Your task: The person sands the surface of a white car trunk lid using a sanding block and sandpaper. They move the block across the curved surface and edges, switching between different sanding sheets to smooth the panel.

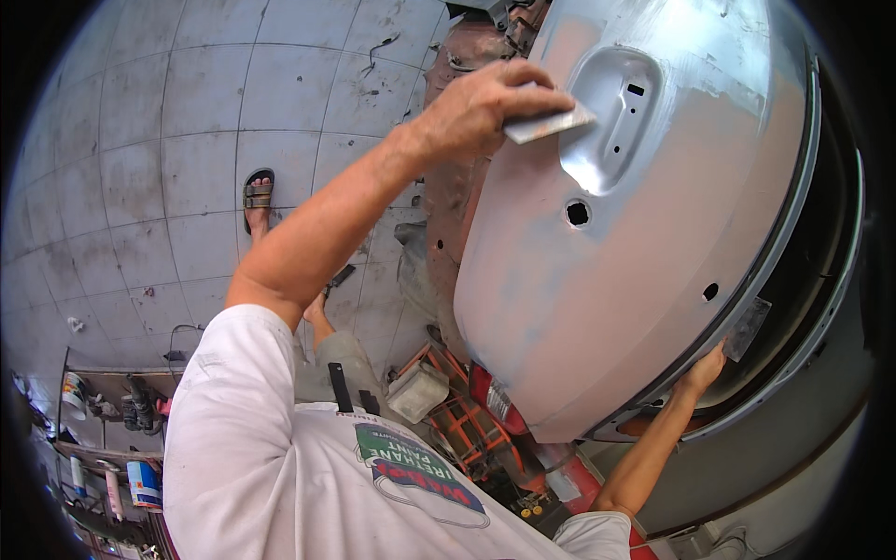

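The top edge crops the pinkish car panel [616, 257], the bottom the white T-shirt [257, 457].

2 grips [499, 101] [702, 371], 1 car pnl [597, 308], prob. 2 plates [553, 124] [749, 329]

Floor [205, 112]: pale square tiles, stained. Crumpled white scrap [76, 324] near floor edge bordering shelf unit [121, 375]. Shelf unit: white tub [75, 392] by upper left corner; blue-and-white can [145, 485] lower. Pale bin [417, 392] beside orange metal frame [457, 420].

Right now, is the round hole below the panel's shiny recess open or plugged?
Open: the round hole in the pinkish panel shows dark inside its edge, with no plug visible.
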Action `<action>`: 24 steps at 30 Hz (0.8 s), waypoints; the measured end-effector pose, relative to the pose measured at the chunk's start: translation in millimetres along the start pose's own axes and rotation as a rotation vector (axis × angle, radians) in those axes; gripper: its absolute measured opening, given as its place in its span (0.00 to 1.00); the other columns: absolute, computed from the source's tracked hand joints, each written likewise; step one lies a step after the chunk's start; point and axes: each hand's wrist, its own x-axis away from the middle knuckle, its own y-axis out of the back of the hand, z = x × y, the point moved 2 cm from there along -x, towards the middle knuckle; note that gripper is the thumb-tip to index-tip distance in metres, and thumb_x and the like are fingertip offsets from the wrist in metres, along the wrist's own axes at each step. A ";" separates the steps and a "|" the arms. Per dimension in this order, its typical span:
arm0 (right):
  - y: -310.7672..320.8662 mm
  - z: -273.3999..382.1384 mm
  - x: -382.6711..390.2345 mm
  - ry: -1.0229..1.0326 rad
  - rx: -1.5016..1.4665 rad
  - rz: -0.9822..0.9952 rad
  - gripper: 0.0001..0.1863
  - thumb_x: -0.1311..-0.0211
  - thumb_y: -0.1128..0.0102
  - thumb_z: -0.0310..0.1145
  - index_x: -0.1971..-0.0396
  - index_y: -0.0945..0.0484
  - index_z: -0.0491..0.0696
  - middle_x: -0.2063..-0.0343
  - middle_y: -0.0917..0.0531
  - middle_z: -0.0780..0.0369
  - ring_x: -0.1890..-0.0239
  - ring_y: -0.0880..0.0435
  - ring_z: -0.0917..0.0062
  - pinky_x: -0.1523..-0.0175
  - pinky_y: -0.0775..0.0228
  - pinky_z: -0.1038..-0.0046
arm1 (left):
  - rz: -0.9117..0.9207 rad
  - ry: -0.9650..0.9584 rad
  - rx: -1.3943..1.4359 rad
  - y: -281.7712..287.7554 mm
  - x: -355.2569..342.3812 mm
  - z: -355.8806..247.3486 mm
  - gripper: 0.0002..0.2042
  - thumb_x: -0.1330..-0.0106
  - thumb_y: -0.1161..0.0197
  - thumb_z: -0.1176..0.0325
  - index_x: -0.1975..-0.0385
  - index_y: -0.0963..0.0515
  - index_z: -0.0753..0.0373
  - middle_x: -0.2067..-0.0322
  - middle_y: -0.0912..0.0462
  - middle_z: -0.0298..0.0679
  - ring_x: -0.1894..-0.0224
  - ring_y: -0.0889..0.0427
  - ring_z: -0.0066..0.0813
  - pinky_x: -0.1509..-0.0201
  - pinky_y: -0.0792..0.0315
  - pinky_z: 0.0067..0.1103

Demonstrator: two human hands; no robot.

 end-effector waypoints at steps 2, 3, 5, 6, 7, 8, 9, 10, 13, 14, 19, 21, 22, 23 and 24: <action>-8.1 9.1 4.8 -0.013 0.022 -0.018 0.30 0.19 0.52 0.53 0.39 0.28 0.37 0.45 0.18 0.55 0.46 0.15 0.66 0.40 0.22 0.67 | -0.007 0.069 0.030 -9.9 46.5 -31.5 0.29 0.43 0.30 0.76 0.39 0.18 0.43 0.44 0.20 0.38 0.39 0.20 0.41 0.32 0.24 0.35; -9.0 10.2 5.9 -0.004 0.030 0.017 0.31 0.19 0.51 0.54 0.40 0.28 0.37 0.45 0.18 0.55 0.47 0.15 0.67 0.40 0.22 0.67 | -0.029 0.093 0.053 -17.9 72.3 -45.2 0.30 0.43 0.30 0.76 0.38 0.19 0.43 0.44 0.21 0.37 0.38 0.21 0.41 0.29 0.26 0.36; -10.7 14.4 5.7 0.023 0.036 0.086 0.32 0.20 0.51 0.55 0.42 0.27 0.36 0.47 0.17 0.54 0.48 0.15 0.67 0.41 0.21 0.66 | -0.019 0.145 0.082 -31.0 120.0 -73.9 0.31 0.46 0.25 0.74 0.38 0.18 0.45 0.42 0.22 0.37 0.38 0.22 0.43 0.27 0.28 0.40; -9.8 12.5 6.3 0.023 0.071 0.047 0.33 0.20 0.50 0.56 0.42 0.27 0.35 0.48 0.17 0.54 0.49 0.14 0.67 0.41 0.21 0.67 | 0.050 0.135 0.049 -31.9 137.4 -83.4 0.31 0.45 0.25 0.74 0.38 0.18 0.45 0.43 0.22 0.38 0.38 0.21 0.43 0.28 0.28 0.40; -14.4 14.2 6.6 0.031 0.103 0.009 0.34 0.21 0.50 0.57 0.43 0.26 0.35 0.49 0.17 0.54 0.49 0.14 0.68 0.42 0.21 0.67 | 0.112 0.124 0.011 -27.6 146.7 -91.6 0.30 0.45 0.25 0.73 0.38 0.19 0.45 0.43 0.21 0.38 0.38 0.21 0.42 0.29 0.27 0.39; -18.2 17.4 6.4 0.038 0.135 -0.029 0.36 0.21 0.50 0.58 0.43 0.25 0.34 0.49 0.16 0.54 0.50 0.14 0.68 0.43 0.21 0.67 | 0.174 0.112 -0.026 -24.6 152.5 -94.6 0.30 0.44 0.26 0.73 0.38 0.19 0.45 0.43 0.21 0.38 0.39 0.21 0.42 0.30 0.26 0.39; -23.0 17.7 9.9 0.067 0.132 -0.044 0.39 0.22 0.49 0.61 0.44 0.23 0.33 0.50 0.15 0.54 0.50 0.14 0.68 0.44 0.21 0.68 | 0.195 0.128 0.038 -21.8 152.9 -87.5 0.30 0.43 0.26 0.74 0.37 0.19 0.45 0.43 0.21 0.38 0.39 0.20 0.42 0.30 0.25 0.38; -24.9 17.7 12.8 0.097 0.101 -0.024 0.39 0.22 0.49 0.61 0.44 0.23 0.32 0.49 0.15 0.54 0.50 0.15 0.68 0.44 0.21 0.69 | 0.216 0.140 0.104 -13.7 139.9 -78.1 0.30 0.42 0.27 0.75 0.37 0.19 0.45 0.43 0.21 0.38 0.39 0.20 0.42 0.31 0.24 0.37; -16.2 13.0 11.1 0.058 0.113 0.024 0.40 0.22 0.50 0.62 0.43 0.21 0.32 0.47 0.16 0.53 0.49 0.16 0.69 0.41 0.25 0.70 | 0.094 0.110 0.082 9.6 67.4 -35.2 0.30 0.38 0.34 0.81 0.36 0.20 0.47 0.40 0.21 0.40 0.40 0.19 0.45 0.36 0.20 0.34; -10.7 6.4 5.0 0.066 0.128 0.025 0.40 0.22 0.50 0.62 0.43 0.21 0.32 0.46 0.16 0.54 0.48 0.16 0.69 0.40 0.25 0.70 | -0.018 0.049 0.078 11.5 35.8 -13.6 0.30 0.38 0.34 0.81 0.36 0.20 0.46 0.37 0.23 0.40 0.39 0.19 0.44 0.35 0.20 0.33; -19.0 14.3 -10.4 0.179 0.131 0.002 0.39 0.23 0.49 0.62 0.43 0.21 0.34 0.47 0.15 0.55 0.49 0.16 0.70 0.40 0.26 0.71 | -0.105 -0.036 -0.074 21.7 -86.0 59.7 0.23 0.34 0.38 0.79 0.41 0.16 0.47 0.44 0.17 0.40 0.42 0.17 0.40 0.36 0.20 0.30; -16.5 16.8 -9.6 0.177 0.131 0.015 0.39 0.23 0.48 0.62 0.43 0.20 0.35 0.49 0.14 0.56 0.50 0.15 0.71 0.41 0.25 0.71 | 0.032 -0.103 -0.004 26.8 -98.9 62.6 0.25 0.37 0.44 0.85 0.43 0.16 0.56 0.48 0.15 0.46 0.44 0.17 0.44 0.38 0.23 0.33; -14.9 17.7 -8.0 0.170 0.137 0.022 0.39 0.24 0.48 0.62 0.43 0.20 0.35 0.49 0.14 0.56 0.51 0.15 0.71 0.42 0.24 0.71 | 0.028 -0.095 -0.023 25.6 -94.5 57.0 0.24 0.36 0.44 0.84 0.43 0.16 0.55 0.50 0.14 0.46 0.45 0.17 0.45 0.38 0.23 0.33; -15.9 21.8 -5.4 0.162 0.154 0.019 0.38 0.24 0.47 0.62 0.44 0.20 0.35 0.50 0.14 0.56 0.51 0.15 0.71 0.43 0.24 0.72 | 0.048 -0.079 -0.028 18.5 -81.3 50.9 0.25 0.37 0.40 0.83 0.42 0.16 0.50 0.48 0.15 0.43 0.44 0.17 0.43 0.37 0.21 0.32; -18.5 28.3 -2.8 0.158 0.170 0.018 0.38 0.24 0.47 0.62 0.45 0.20 0.36 0.51 0.13 0.56 0.52 0.14 0.71 0.44 0.23 0.72 | 0.063 -0.062 -0.035 11.4 -61.7 44.4 0.27 0.39 0.36 0.82 0.41 0.16 0.46 0.46 0.16 0.39 0.43 0.17 0.40 0.36 0.20 0.30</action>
